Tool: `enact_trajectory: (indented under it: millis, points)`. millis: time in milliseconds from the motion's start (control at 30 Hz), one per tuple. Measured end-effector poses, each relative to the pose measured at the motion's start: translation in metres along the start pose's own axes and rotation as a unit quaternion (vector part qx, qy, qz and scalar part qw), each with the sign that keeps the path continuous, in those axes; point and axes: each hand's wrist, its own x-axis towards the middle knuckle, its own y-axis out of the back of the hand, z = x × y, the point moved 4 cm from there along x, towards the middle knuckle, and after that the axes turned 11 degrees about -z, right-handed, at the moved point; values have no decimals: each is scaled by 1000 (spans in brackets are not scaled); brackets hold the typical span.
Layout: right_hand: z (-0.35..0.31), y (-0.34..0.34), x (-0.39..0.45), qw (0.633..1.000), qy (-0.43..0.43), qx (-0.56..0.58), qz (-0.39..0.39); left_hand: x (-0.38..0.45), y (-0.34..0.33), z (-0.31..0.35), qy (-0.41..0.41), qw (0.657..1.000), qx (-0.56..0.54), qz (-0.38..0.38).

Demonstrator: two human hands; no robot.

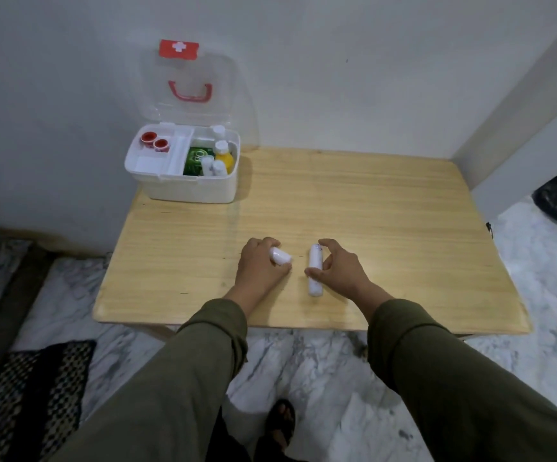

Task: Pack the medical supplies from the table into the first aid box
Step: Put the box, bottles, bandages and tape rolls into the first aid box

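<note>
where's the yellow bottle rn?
Head view: the yellow bottle stands in the right compartment of the open first aid box at the table's far left corner, beside the green packet.

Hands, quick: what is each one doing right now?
Left hand: closed around a small white roll on the table.
Right hand: fingers curled over a longer white roll, grip not yet clearly closed.
</note>
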Motion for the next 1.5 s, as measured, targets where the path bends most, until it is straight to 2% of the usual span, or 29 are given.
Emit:
enact_trajectory:
  millis: [300,500,800,933,1133,1300,1500]
  points:
    - [-42,20,6,999,34,37,8,-7,62,11,-41,998,-40,16]
    - [-122,43,16,991,106,65,45,-13,144,18,-89,993,-46,64]
    - [-235,36,58,981,173,54,63,1,268,-12,-90,987,-30,126]
    - [-278,21,91,982,170,53,63,22,308,-36,-78,991,17,110]
    - [-319,-8,131,985,153,57,59,60,331,-64,-66,994,79,42]
    - [-317,-27,158,991,103,45,67,82,324,-79,-81,987,131,-49]
    - [-302,-32,172,997,45,26,60,94,323,-82,-113,978,146,-95]
